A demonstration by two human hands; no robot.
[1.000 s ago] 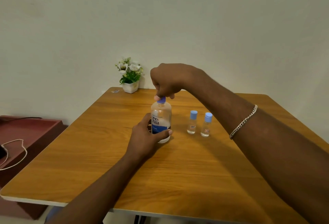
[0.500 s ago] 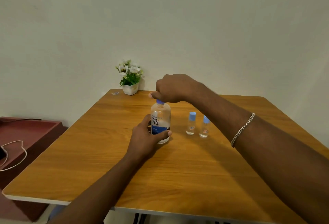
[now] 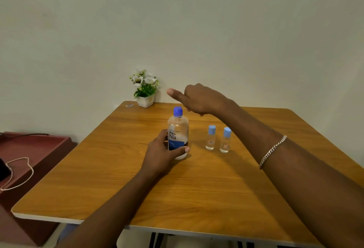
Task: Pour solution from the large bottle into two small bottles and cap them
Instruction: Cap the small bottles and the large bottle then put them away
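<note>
Holding item one: my left hand (image 3: pixel 160 152) is wrapped round the lower body of the large bottle (image 3: pixel 177 134), thumb across the front at the blue band of the label, fingers behind. That bottle stands upright on the table (image 3: pixel 118 178), clear-walled, its dark blue cap (image 3: pixel 177 110) on the neck.

Item two: my right hand (image 3: pixel 199 100) hangs in the air above and just to the right of that cap, touching nothing. Its thumb sticks out toward the left; the fingers are curled loosely under the palm, and I cannot tell whether they hold anything. A silver chain bracelet (image 3: pixel 272 151) sits on the right forearm.

Item three: two small bottles, upright, to the right of my left hand and below my right forearm. Nearer bottle (image 3: pixel 210 138) stands just right of the large one but apart from it; the second small bottle (image 3: pixel 225 140) stands just beside the first, further right, a narrow gap between. Both are clear, each with a light blue cap on and a small label low on the body. Liquid level in either is too faint for me to read.

Item four, beyond my right hand at the far table edge: a small white pot of white flowers (image 3: pixel 145 88) against the wall.

Item five, well left of my left arm and off the table: a dark red surface (image 3: pixel 35 149) with a pale cord (image 3: pixel 19 173) looped on it.
</note>
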